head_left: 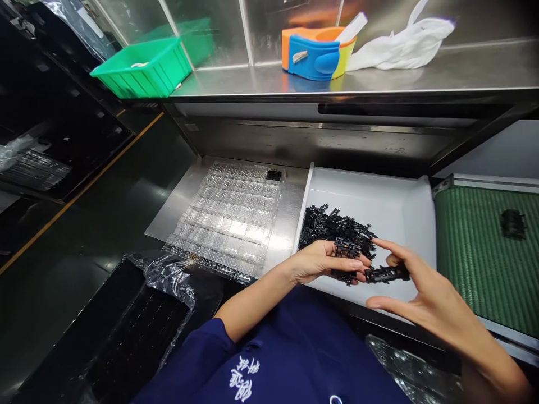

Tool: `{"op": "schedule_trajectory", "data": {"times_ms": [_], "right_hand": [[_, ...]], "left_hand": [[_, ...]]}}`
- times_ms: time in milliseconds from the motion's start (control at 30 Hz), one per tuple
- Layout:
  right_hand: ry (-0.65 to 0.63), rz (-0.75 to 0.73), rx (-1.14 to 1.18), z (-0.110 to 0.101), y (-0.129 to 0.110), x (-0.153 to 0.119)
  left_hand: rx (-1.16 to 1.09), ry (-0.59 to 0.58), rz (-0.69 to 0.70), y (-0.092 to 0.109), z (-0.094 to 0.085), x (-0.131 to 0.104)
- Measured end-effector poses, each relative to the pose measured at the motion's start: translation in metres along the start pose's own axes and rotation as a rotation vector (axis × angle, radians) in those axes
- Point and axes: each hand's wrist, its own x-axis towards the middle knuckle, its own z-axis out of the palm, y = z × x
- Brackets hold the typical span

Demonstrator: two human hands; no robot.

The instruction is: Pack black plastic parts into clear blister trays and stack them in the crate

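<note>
My left hand [332, 262] is closed around several small black plastic parts [347, 247], above the front of a white tray [370, 188]. Just to its right, my right hand [404, 275] has thumb and index finger spread wide. A longer black part [385, 274] lies between the two hands, near the left fingertips and against the curled fingers of the right hand; which hand bears it is unclear. Behind the left hand, a pile of similar black parts [332, 224] fills the tray's left side.
A clear compartment tray [227, 219] with a black part in its far right corner lies left. A green conveyor belt [484, 252] runs at right, bearing one black part. The shelf holds a green bin [147, 70], a colourful container [315, 56] and a white bag [404, 45].
</note>
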Motion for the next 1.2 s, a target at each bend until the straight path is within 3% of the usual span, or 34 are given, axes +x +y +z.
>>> {"op": "schedule_trajectory", "data": {"times_ms": [200, 400, 500, 600, 767, 1000, 1200], "right_hand": [[-0.012, -0.014, 0.024, -0.005, 0.013, -0.015], [0.009, -0.08, 0.045, -0.014, 0.01, -0.016], [0.079, -0.076, 0.062, -0.016, 0.009, -0.014], [0.176, 0.001, 0.037, -0.017, 0.01, -0.018], [0.188, 0.039, 0.024, -0.019, 0.01, -0.028], [0.172, -0.105, -0.003, -0.022, 0.011, -0.022], [0.144, -0.108, 0.005, -0.014, 0.015, -0.022]], "left_hand": [[-0.053, -0.01, -0.038, -0.004, 0.004, 0.014], [-0.05, -0.159, -0.209, -0.01, 0.011, 0.027], [-0.07, -0.197, -0.241, -0.015, 0.015, 0.032], [-0.093, -0.16, -0.169, -0.02, 0.019, 0.035], [-0.108, -0.096, -0.119, -0.024, 0.021, 0.039], [-0.134, -0.115, -0.182, -0.022, 0.019, 0.043], [-0.164, -0.088, -0.143, -0.023, 0.017, 0.047]]}}
